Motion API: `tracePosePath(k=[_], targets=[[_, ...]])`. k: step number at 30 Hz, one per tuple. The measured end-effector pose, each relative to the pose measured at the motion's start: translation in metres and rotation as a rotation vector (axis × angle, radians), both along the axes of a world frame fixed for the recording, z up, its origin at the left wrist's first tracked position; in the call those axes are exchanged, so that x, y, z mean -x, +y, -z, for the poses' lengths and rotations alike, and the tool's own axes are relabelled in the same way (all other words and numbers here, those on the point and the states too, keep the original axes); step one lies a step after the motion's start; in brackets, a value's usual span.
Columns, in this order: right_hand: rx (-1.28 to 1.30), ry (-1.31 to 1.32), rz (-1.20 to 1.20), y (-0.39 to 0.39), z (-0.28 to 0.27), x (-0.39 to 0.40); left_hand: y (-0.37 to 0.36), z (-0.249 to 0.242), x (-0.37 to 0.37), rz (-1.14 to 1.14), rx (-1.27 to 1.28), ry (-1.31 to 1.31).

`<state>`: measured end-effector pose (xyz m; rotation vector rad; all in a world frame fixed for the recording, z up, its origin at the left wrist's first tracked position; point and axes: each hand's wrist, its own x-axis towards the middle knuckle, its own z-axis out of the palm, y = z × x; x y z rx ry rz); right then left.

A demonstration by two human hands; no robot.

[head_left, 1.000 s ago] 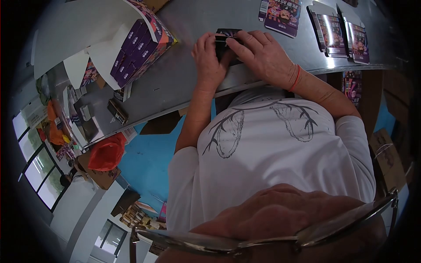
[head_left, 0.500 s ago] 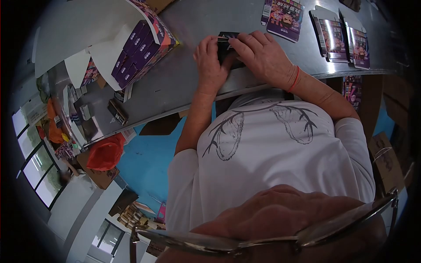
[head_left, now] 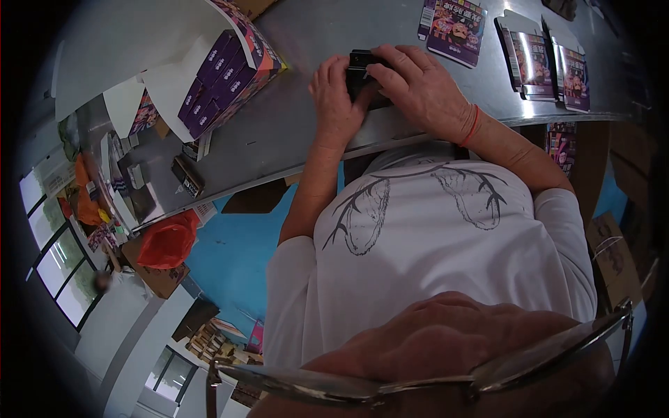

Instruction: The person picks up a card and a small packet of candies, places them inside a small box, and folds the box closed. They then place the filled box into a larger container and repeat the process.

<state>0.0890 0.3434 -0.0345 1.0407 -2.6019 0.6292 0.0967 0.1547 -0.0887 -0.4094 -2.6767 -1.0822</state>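
A small black box [head_left: 358,78], its lettering too small to read, is held between my two hands just over the near edge of the metal table. My left hand [head_left: 333,94] grips its left side with the fingers and thumb around it. From the right, my right hand [head_left: 418,83] closes on the box, thumb and fingertips at its upper edge. The fingers cover much of the box. To the left stands an open display carton [head_left: 261,73] with rows of small purple boxes [head_left: 216,83] inside.
Printed purple cartons [head_left: 456,31] lie at the far right of the metal table [head_left: 279,132], with flattened ones [head_left: 529,63] beside them. A dark small box [head_left: 187,175] lies near the left edge. Below hangs a red bag [head_left: 169,240]. Another person [head_left: 115,279] is in the distance.
The black box has turned slightly, and the light-coloured edge at its top no longer shows. My right fingers have shifted a little over it. A distant person has come more into view.
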Motion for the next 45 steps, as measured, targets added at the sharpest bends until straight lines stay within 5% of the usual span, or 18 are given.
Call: tracePosePath(k=[37,45], targets=[[-0.134,0.035,-0.016,-0.002,0.001,-0.013,-0.003,0.004,0.003,0.007,0.005,-0.003],[0.087,-0.07,0.034,-0.006,0.002,0.01,0.001,-0.001,0.007,0.078,-0.041,-0.051]])
